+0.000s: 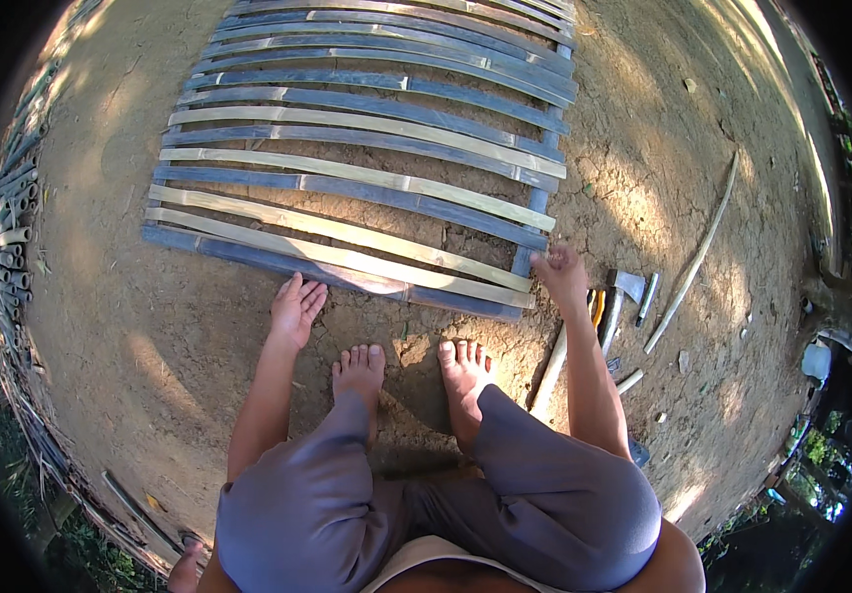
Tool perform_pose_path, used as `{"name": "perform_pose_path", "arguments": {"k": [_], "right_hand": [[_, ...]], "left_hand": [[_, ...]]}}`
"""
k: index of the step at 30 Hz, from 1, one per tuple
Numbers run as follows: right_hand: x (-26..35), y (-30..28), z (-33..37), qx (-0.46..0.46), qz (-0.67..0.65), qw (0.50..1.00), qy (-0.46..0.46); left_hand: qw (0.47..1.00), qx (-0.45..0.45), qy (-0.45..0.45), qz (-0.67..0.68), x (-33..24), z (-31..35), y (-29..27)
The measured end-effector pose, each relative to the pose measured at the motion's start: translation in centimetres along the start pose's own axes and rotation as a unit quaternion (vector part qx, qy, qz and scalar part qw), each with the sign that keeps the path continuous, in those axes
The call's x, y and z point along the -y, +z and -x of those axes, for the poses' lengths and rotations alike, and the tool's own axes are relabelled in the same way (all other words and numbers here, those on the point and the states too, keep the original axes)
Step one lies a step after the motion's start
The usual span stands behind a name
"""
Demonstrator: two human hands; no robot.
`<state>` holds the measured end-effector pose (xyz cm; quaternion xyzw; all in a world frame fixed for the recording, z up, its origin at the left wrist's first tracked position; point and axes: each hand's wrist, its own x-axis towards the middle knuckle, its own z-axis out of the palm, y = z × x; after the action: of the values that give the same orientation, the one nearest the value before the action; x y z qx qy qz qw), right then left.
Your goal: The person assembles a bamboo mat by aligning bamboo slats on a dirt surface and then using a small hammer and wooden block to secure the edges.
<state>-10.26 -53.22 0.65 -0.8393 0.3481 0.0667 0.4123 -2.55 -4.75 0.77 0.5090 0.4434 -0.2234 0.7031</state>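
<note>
A slatted bamboo panel [347,184] lies on the ground before me, its pale and dark grey strips set crosswise over side rails. My left hand [297,308] is open, palm up, with its fingertips at the dark near-edge bamboo pole [366,284]. At the panel's near right corner is my right hand [561,275], its fingers curled beside the right rail [523,260] and the strip ends. Whether anything small sits in those fingers is hidden. Just right of that hand lies a hatchet [627,286], with a slim dark-and-silver tool [648,299] alongside.
A yellow-and-black handle [598,308] and a pale wooden stick [548,374] lie by my right forearm. Farther right, a long curved bamboo strip [699,251] rests on the dirt. Cut bamboo tubes [13,247] are piled at the far left. My bare feet are close to the panel.
</note>
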Motion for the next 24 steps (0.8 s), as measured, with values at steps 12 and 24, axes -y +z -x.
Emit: {"name": "perform_pose_path", "arguments": {"k": [12,24], "right_hand": [[-1.9,-0.1,-0.6,0.045,-0.153,0.987,0.007],[-2.6,0.5,3.3,0.124,-0.241,0.958,0.096]], "left_hand": [[0.999,0.034,-0.001,-0.017,1.1,-0.3,1.4],[0.999,0.035,0.012,0.012,1.8,-2.1,0.1]]}}
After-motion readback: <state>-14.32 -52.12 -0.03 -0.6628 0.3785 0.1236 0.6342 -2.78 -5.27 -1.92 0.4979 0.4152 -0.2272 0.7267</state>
